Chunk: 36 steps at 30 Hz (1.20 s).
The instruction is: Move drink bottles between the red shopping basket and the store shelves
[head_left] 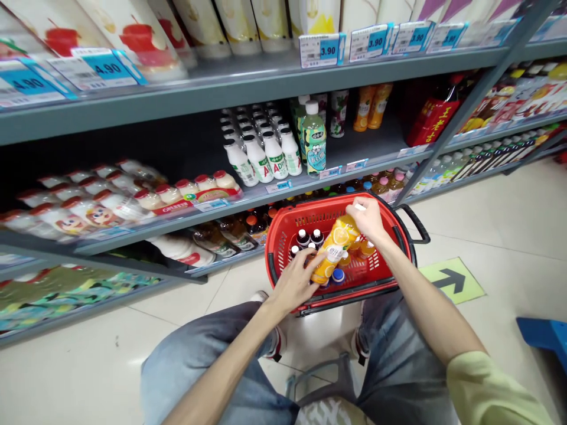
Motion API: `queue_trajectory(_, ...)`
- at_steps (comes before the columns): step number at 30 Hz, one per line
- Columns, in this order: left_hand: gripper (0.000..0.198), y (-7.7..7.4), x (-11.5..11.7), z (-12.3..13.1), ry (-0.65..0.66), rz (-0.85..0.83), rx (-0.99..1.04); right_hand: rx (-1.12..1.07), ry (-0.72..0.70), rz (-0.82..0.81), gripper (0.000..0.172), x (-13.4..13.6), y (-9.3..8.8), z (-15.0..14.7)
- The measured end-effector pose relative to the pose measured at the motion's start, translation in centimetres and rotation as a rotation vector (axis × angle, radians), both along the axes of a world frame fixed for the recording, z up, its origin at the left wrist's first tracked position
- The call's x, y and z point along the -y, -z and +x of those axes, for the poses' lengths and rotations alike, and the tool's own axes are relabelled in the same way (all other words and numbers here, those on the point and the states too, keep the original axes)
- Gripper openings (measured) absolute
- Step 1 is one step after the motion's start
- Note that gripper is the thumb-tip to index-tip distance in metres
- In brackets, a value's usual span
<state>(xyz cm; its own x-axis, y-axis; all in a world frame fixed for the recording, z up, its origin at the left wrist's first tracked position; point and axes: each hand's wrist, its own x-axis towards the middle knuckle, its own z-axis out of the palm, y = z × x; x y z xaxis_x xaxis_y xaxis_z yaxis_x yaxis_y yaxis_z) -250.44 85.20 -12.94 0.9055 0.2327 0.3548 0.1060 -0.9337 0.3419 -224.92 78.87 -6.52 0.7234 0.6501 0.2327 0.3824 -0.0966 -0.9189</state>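
Observation:
A red shopping basket (283, 233) stands on the floor before the shelves, with several bottles standing in it. Over it lies a tilted orange juice bottle (335, 247) with a yellow label. My right hand (367, 219) grips the bottle's white-capped top end. My left hand (296, 282) is at the bottle's lower end, fingers curled against it just above the dark-capped bottles (305, 239) in the basket.
Grey store shelves (248, 88) run along the left and back, stocked with white milk drink bottles (266, 156), a green bottle (313, 140) and price tags. A green floor arrow sticker (454, 280) lies right of the basket. A blue object (547, 336) sits at the right edge.

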Motion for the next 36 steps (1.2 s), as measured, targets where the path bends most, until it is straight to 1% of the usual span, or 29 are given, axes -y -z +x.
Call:
queue_trajectory(1,0.092,-0.1,0.3,0.4,-0.014,-0.131,-0.061,0.130,0.013,-0.048,0.024,0.0,0.0,-0.5)
queue_trajectory(3,0.100,-0.3,0.8,1.2,-0.026,-0.339,-0.117,0.405,-0.029,-0.167,0.020,0.2,0.2,-2.0)
queue_trajectory(6,0.100,-0.5,1.3,2.6,-0.078,-0.515,-0.040,0.719,-0.187,-0.296,0.014,0.3,0.9,-4.1)
queue_trajectory(8,0.095,-0.6,1.3,3.6,-0.138,-0.601,0.054,0.802,-0.241,-0.319,0.013,0.4,1.3,-5.1)
queue_trajectory(11,0.082,-1.0,0.9,4.5,-0.193,-0.674,0.112,0.773,-0.220,-0.327,0.017,0.5,1.3,-5.7)
queue_trajectory(15,0.067,-1.5,0.6,5.0,-0.256,-0.625,0.085,0.718,-0.220,-0.353,0.021,0.7,1.1,-6.2)
queue_trajectory(20,0.050,-1.7,1.1,4.6,-0.299,-0.571,0.124,0.687,-0.262,-0.349,0.022,1.2,0.7,-6.9)
queue_trajectory(22,0.052,-1.8,1.1,4.3,-0.310,-0.568,0.150,0.642,-0.295,-0.321,0.023,1.4,0.4,-6.8)
queue_trajectory(24,0.057,-2.0,0.9,4.0,-0.318,-0.562,0.184,0.554,-0.361,-0.272,0.025,1.6,0.0,-6.3)
queue_trajectory(26,0.060,-2.2,0.6,3.7,-0.341,-0.551,0.219,0.469,-0.437,-0.240,0.036,1.7,-0.3,-5.8)
queue_trajectory(28,0.061,-2.3,0.2,3.5,-0.362,-0.528,0.244,0.436,-0.479,-0.234,0.044,1.8,-0.4,-5.5)
queue_trajectory(31,0.066,-2.0,-0.2,3.2,-0.398,-0.454,0.263,0.461,-0.505,-0.235,0.038,1.9,-0.5,-5.6)
queue_trajectory(33,0.066,-1.5,-0.2,3.2,-0.401,-0.418,0.247,0.503,-0.527,-0.277,0.036,2.0,-0.5,-6.0)
queue_trajectory(36,0.066,-1.0,0.1,3.7,-0.390,-0.397,0.171,0.579,-0.546,-0.397,0.038,2.1,-0.7,-6.4)
